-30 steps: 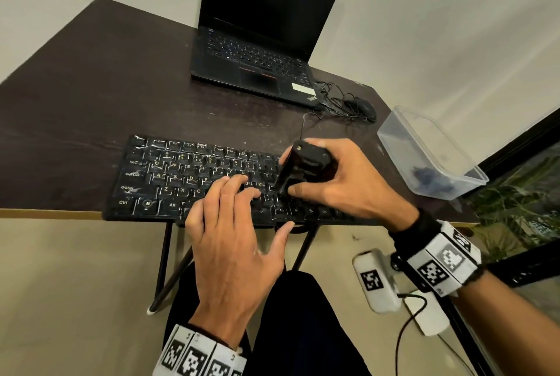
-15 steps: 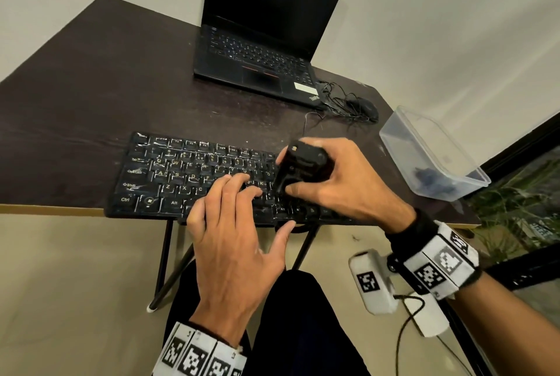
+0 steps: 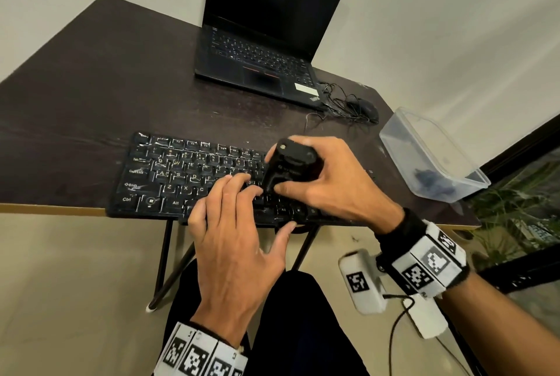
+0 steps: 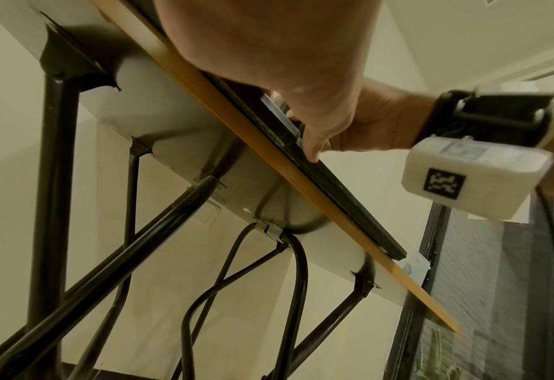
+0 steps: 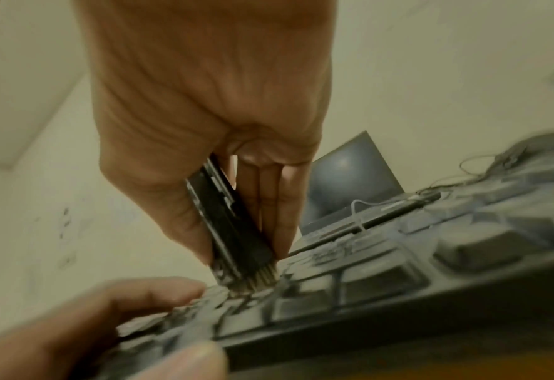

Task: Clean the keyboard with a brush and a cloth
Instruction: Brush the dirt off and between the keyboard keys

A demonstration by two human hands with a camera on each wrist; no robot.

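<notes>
A black keyboard (image 3: 181, 175) lies along the near edge of the dark table (image 3: 91, 103). My right hand (image 3: 330, 181) grips a black brush (image 3: 288, 163) upright over the keyboard's right half. In the right wrist view the brush (image 5: 233, 226) has its short bristles (image 5: 255, 280) down among the keys (image 5: 350, 282). My left hand (image 3: 233, 224) rests flat on the middle keys just left of the brush. Its thumb (image 4: 314, 144) touches the keyboard's front edge (image 4: 350, 200). A dark blue bundle (image 3: 433, 178), perhaps the cloth, lies in a clear box.
An open laptop (image 3: 266, 51) with a dark screen stands behind the keyboard. A wired mouse (image 3: 363, 109) and its tangled cable sit to its right. The clear plastic box (image 3: 403, 151) stands at the table's right end. Black folding legs (image 4: 51, 180) run under the table.
My right hand has shifted the brush slightly to the left across the keys. My left hand stays where it was on the keyboard.
</notes>
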